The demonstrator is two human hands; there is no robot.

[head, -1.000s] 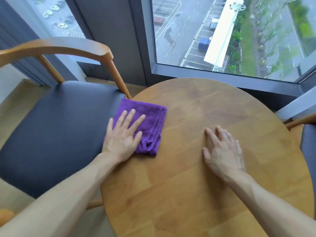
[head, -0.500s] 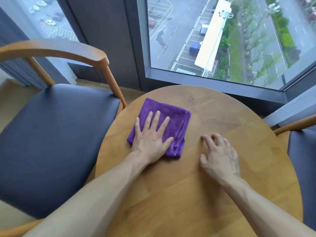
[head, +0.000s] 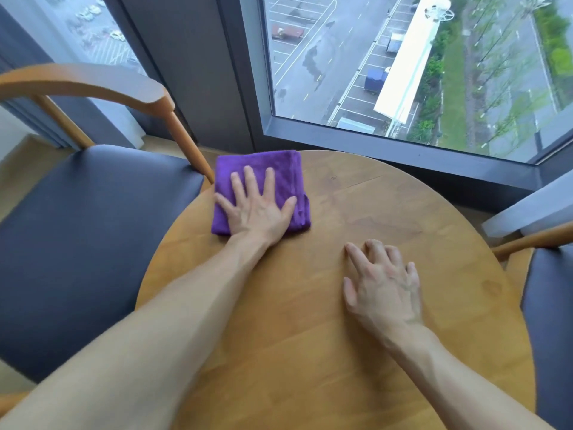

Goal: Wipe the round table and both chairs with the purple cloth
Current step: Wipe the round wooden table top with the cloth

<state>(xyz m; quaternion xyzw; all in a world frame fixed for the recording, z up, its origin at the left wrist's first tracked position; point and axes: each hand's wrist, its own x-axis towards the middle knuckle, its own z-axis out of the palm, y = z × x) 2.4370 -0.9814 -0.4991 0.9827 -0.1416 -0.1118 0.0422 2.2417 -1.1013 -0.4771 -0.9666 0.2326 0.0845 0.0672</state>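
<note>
Under left hand (head: 259, 209): purple cloth (head: 280, 169)

I see two arms coming in from the bottom of my view, and both are bare. No sleeves show on them, from the wrists all the way down to the edge. My left hand (head: 259, 209) has no glove on it, and I see no ring and no watch there. My right hand (head: 383, 285) is bare as well, with no ring and no band at the wrist. The nails I can see are short and plain. Thin lines run along the back of my right hand.
</note>
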